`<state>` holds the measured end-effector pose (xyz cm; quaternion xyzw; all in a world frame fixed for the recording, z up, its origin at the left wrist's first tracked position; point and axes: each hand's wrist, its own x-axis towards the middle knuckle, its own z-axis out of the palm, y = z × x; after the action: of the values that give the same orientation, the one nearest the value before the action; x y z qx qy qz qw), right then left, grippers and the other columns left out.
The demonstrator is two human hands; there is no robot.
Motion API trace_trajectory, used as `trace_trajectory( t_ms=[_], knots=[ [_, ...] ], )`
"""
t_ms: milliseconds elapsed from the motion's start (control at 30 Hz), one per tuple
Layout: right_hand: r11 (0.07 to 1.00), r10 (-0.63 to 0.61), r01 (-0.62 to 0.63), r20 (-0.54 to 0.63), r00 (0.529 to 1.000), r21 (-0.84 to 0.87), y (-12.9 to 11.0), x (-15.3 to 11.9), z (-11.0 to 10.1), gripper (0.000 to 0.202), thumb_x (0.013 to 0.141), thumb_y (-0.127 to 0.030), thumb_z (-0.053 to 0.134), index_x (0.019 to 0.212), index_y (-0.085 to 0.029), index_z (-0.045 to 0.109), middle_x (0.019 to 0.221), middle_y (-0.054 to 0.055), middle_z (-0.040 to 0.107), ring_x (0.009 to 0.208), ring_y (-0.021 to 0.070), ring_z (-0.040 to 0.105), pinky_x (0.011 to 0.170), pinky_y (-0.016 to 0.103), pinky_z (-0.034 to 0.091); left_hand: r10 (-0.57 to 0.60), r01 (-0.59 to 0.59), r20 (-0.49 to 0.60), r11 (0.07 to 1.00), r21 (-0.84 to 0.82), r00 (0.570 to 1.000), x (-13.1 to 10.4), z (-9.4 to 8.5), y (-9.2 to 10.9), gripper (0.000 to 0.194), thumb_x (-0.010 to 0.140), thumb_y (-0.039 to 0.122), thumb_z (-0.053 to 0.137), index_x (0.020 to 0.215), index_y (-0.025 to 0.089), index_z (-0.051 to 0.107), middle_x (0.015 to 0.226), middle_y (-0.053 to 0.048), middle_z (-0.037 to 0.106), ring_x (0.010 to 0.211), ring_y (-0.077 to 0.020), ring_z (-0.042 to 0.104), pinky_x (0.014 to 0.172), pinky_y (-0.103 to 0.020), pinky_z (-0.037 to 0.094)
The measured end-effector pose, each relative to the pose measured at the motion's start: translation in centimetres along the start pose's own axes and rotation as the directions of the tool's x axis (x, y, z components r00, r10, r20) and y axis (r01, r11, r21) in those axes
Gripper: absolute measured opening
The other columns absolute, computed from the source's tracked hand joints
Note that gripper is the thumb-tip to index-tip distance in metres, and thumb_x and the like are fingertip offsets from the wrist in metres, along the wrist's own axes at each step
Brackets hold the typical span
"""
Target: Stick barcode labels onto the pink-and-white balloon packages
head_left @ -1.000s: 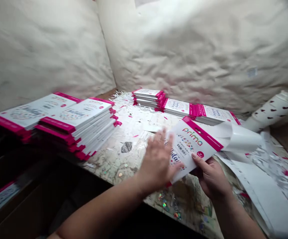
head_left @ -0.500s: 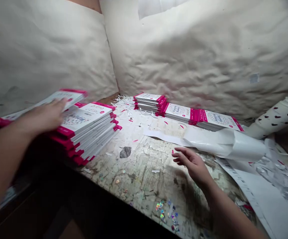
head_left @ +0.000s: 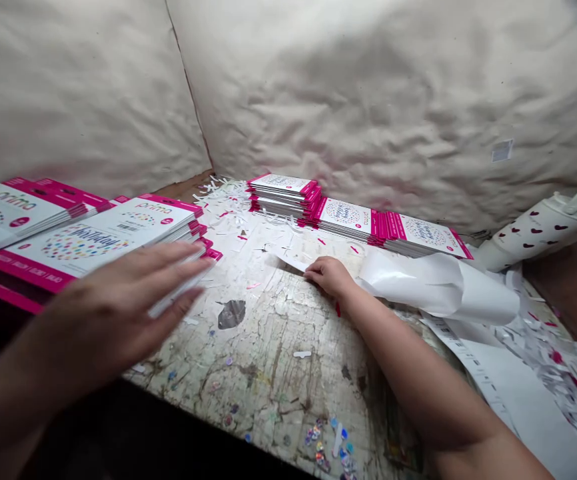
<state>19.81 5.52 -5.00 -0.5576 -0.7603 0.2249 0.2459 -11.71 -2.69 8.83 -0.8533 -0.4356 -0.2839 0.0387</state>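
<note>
My right hand (head_left: 332,277) pinches the end of a white paper strip (head_left: 288,261) above the middle of the worktable. The strip leads from the large loose roll of white backing paper (head_left: 413,279) just beyond my wrist. My left hand (head_left: 128,300), slightly blurred, is held flat with fingers stretched out, and nothing shows in it. It hovers in front of a stack of pink-and-white flat packs (head_left: 93,237) printed "prima" and "birthday", covering part of its near side. Another pile of the same packs (head_left: 3,207) lies farther left.
Along the back wall stand more pack stacks (head_left: 283,183). A white tumbler with dark hearts (head_left: 543,230) leans at the right, near a printed sheet (head_left: 518,393) and clear wrapping scraps. Paper cuttings and shiny sequins (head_left: 321,443) litter the worn tabletop (head_left: 268,360).
My left hand has come off the left pile of packs and moved right and nearer. My right hand, loosely open before, has reached forward and left and taken hold of the paper strip.
</note>
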Motion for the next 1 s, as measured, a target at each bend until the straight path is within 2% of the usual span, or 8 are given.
trace_trajectory(
  t_ms=[33,100,200,333,467,667,867,1000],
  knots=[
    [1.0,0.005,-0.005,0.008,1.0,0.017,0.3,0.1,-0.1,0.008,0.077,-0.022,0.064,0.077,-0.02,0.072,0.082,0.005,0.067,0.083,0.0168,0.06,0.079,0.028,0.043,0.046,-0.046,0.034,0.999,-0.027,0.998,0.1,1.1,1.5,0.036,0.081,0.042,0.053,0.116,0.038,0.058,0.125,0.009,0.057,0.112,-0.0207,0.056,0.101,-0.039,0.041],
    [0.998,0.019,-0.02,0.017,1.0,0.055,0.8,0.1,-0.2,0.007,0.074,-0.021,0.067,0.077,-0.02,0.073,0.084,0.003,0.068,0.081,0.0148,0.062,0.076,0.025,0.045,0.116,-0.105,0.136,0.991,-0.086,0.984,0.5,3.3,2.8,0.032,0.084,0.04,0.05,0.112,0.032,0.062,0.116,0.003,0.064,0.105,-0.0201,0.06,0.093,-0.035,0.047],
    [0.994,0.037,-0.038,0.013,0.999,0.105,1.2,0.1,-0.2,0.008,0.072,-0.02,0.069,0.079,-0.02,0.073,0.087,0.003,0.068,0.081,0.0144,0.063,0.076,0.024,0.047,0.095,-0.049,0.264,0.983,-0.175,0.96,1.7,6.5,2.2,0.033,0.086,0.04,0.044,0.105,0.024,0.066,0.11,-0.003,0.067,0.103,-0.021,0.061,0.091,-0.033,0.048],
    [0.987,0.045,-0.044,0.002,0.999,0.155,1.5,0.2,-0.1,0.01,0.072,-0.02,0.069,0.081,-0.02,0.073,0.089,0.004,0.069,0.085,0.0156,0.064,0.079,0.025,0.047,0.071,0.009,0.32,0.97,-0.243,0.945,3.2,9.6,1.3,0.034,0.087,0.04,0.043,0.103,0.021,0.066,0.107,-0.004,0.068,0.101,-0.0198,0.061,0.09,-0.031,0.047],
    [0.981,0.034,-0.032,-0.005,0.999,0.191,1.6,0.1,-0.1,0.012,0.071,-0.021,0.069,0.082,-0.018,0.074,0.09,0.006,0.069,0.088,0.016,0.063,0.082,0.026,0.046,0.063,0.034,0.35,0.964,-0.265,0.935,4.5,11.4,1.5,0.032,0.086,0.038,0.043,0.101,0.021,0.066,0.104,-0.004,0.069,0.097,-0.0189,0.062,0.085,-0.03,0.047],
    [0.974,0.035,-0.03,-0.016,0.999,0.224,1.9,0.0,-0.2,0.011,0.071,-0.021,0.07,0.081,-0.019,0.074,0.092,0.005,0.07,0.087,0.0162,0.064,0.082,0.027,0.047,0.075,0.029,0.355,0.96,-0.28,0.932,6.8,13.0,1.8,0.03,0.086,0.034,0.044,0.1,0.019,0.066,0.101,-0.004,0.069,0.095,-0.0186,0.062,0.083,-0.029,0.046],
    [0.972,0.018,-0.01,-0.03,0.999,0.234,2.0,0.0,-0.2,0.01,0.072,-0.018,0.068,0.081,-0.017,0.073,0.092,0.007,0.07,0.086,0.0167,0.064,0.082,0.028,0.048,0.127,-0.08,0.31,0.984,-0.161,0.942,8.7,15.3,2.0,0.028,0.085,0.025,0.044,0.099,0.016,0.066,0.101,-0.005,0.069,0.094,-0.0178,0.062,0.082,-0.028,0.046],
    [0.972,0.011,0.0,-0.046,0.999,0.235,2.1,0.0,-0.2,0.01,0.072,-0.016,0.068,0.079,-0.017,0.073,0.091,0.007,0.07,0.087,0.0173,0.064,0.084,0.03,0.047,0.174,-0.155,0.332,0.984,-0.085,0.927,9.7,16.9,2.3,0.026,0.082,0.017,0.046,0.095,0.017,0.069,0.096,-0.005,0.07,0.092,-0.0205,0.059,0.083,-0.032,0.043]
  ],
)
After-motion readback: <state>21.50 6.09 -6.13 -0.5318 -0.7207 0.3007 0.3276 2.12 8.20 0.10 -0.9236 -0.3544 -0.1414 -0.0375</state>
